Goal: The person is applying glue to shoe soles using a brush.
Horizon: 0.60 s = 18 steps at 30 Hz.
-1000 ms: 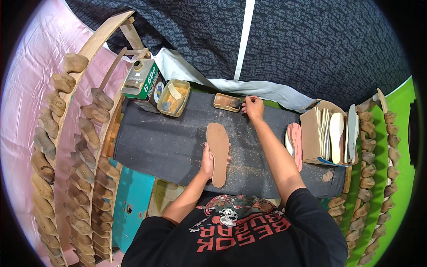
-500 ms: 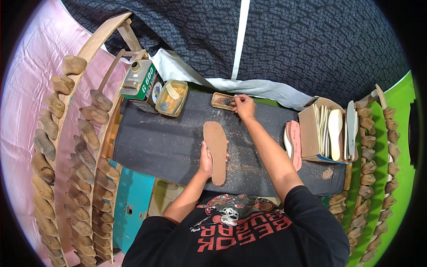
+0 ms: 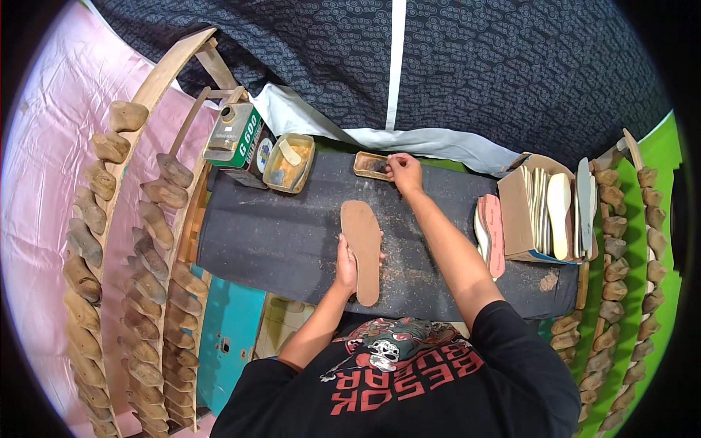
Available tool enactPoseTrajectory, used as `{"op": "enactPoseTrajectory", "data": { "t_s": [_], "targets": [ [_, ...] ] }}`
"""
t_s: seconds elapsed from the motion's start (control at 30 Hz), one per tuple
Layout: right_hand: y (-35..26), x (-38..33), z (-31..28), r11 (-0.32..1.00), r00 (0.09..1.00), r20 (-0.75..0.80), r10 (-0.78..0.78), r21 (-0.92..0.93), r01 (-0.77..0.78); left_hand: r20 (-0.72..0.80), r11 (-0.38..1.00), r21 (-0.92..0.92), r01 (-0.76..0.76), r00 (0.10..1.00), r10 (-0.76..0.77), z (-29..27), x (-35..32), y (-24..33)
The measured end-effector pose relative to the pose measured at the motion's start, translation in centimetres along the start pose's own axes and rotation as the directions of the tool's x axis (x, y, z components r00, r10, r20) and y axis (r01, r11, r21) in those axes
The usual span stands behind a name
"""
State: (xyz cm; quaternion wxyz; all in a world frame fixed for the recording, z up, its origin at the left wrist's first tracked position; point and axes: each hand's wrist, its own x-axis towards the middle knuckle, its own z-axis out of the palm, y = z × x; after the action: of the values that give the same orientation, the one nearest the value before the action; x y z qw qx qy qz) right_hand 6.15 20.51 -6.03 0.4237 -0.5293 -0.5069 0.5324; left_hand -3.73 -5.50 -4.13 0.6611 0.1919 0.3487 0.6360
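Note:
A brown, sole-shaped insole board [image 3: 361, 252] stands lengthwise in my left hand [image 3: 346, 264], over the near part of the dark cloth. My thumb lies along its left edge and fingertips show at its right edge. Farther off, my right hand [image 3: 404, 172] is at the right end of a small shallow box [image 3: 362, 172], its fingers pinched together. Dark bits lie inside that box next to the fingertips. Whatever those fingers hold is too small or too hidden to tell.
The table cloth [image 3: 248, 226] carries scattered brown crumbs. At far left stand a green-and-silver can [image 3: 235, 139] and a plastic tub [image 3: 304, 179] with a scraper. At right are pink insoles [image 3: 495, 237] and a carton [image 3: 518, 212] of soles. Wooden shoe lasts [image 3: 86, 281] line racks on both sides.
The whole view has shifted slightly, so everything sits a little farther right. Both hands keep their places: the left on the insole board, the right at the small box.

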Motion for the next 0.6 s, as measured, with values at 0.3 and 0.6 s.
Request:
{"op": "enactPoseTrajectory", "data": {
  "t_s": [0.3,0.6],
  "targets": [
    [-1.6,-1.3,-2.8,0.999,0.998,-0.059,-0.035,0.006,0.035,0.028,0.999,-0.032,-0.013,1.000,0.014,-0.4,0.6,0.5],
    [-0.7,-2.5,-4.4,0.978,0.987,-0.075,-0.140,0.143,0.150,0.113,0.994,-0.071,0.080,0.991,-0.072,-0.1,0.7,0.3]
  ]
}}
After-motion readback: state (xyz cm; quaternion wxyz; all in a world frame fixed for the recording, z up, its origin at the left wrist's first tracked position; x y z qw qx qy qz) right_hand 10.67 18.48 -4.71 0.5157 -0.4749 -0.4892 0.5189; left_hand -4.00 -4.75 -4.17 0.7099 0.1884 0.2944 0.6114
